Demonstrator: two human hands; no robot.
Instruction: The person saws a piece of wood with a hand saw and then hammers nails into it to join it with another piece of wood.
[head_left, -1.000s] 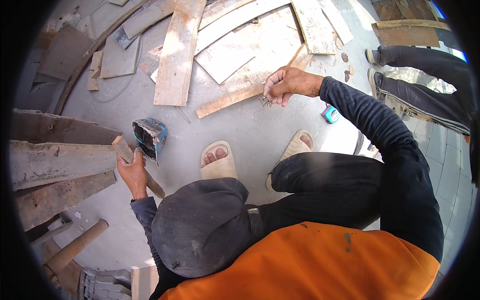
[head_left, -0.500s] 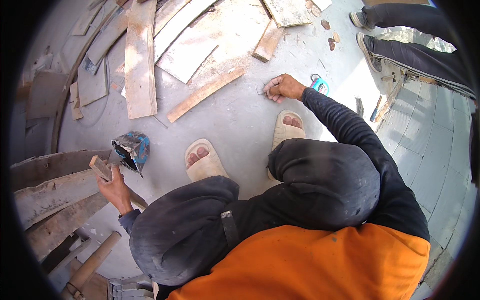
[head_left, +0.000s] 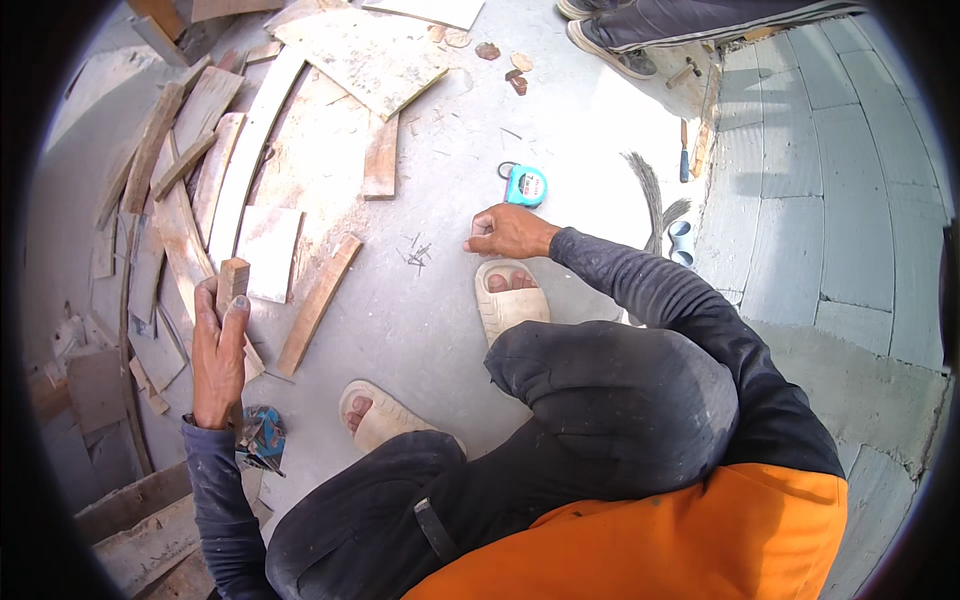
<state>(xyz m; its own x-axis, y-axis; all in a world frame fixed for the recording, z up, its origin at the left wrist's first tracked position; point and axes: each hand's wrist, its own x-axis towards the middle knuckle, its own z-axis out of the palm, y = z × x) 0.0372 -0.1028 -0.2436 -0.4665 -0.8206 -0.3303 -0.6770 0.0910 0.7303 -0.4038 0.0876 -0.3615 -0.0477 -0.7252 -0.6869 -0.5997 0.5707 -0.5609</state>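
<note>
My left hand (head_left: 220,350) is closed around a short strip of wood (head_left: 233,282), held up so its squared end shows past the fingers. Out in front, my right hand (head_left: 512,231) hovers low over the grey floor, its fingers pinched together. Whatever sits between those fingertips is too small or hidden to make out. Just left of it a small scatter of nails (head_left: 416,252) lies on the floor. A blue tape measure (head_left: 526,186) rests just beyond the right hand. Below my left hand is a torn blue and black container (head_left: 262,438), partly covered by my wrist.
A loose wood strip (head_left: 320,305) lies between my hands. Boards (head_left: 365,60) and offcuts pile up at the left and far side. At right are a bundle of wires (head_left: 648,205), a blue-handled tool (head_left: 684,152) and a block wall (head_left: 790,130). Another person's shoes (head_left: 610,48) stand far off.
My left hand has risen forward with the wood strip, away from the lower-left boards. The view has turned right, and my right hand now sits right of the nails, which show uncovered.
</note>
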